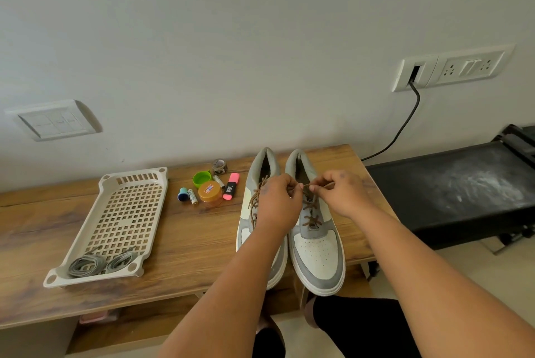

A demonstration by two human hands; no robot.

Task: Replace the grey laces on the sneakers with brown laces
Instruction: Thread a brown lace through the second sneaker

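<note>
- On the worktop (179, 241), the big thing to go by is the right sneaker (315, 250); everything below is placed off that. It lies lengthwise, toe toward the person, heel collar toward the wall.
- Just beside it on its left, touching or near enough, sits the left sneaker (246, 230), same way round, already threaded with brown lace as far as I can see past the arm.
- Well off to the left of the right sneaker is the perforated tray (127, 218), and the grey laces (101, 263) are bundled in its near end, so looks like the old ones are out.
- Between tray and sneakers there's a small clutter: a jar, a green cap, a pink highlighter, a couple of batteries.
- Both hands are up over the throat of the right sneaker, near its collar end. Left hand (279, 201) has its grip curled tight, pinching the brown lace (311, 214); right hand (338, 192) pinches the other end, the tip poking out to the right.
- The bit that matters: the lace ends run crosswise between the two grips, at right angles to the shoe's long axis, sitting right above the top eyelets. Both hands are about equally close, so my guess is it's the final tie or tuck.
</note>
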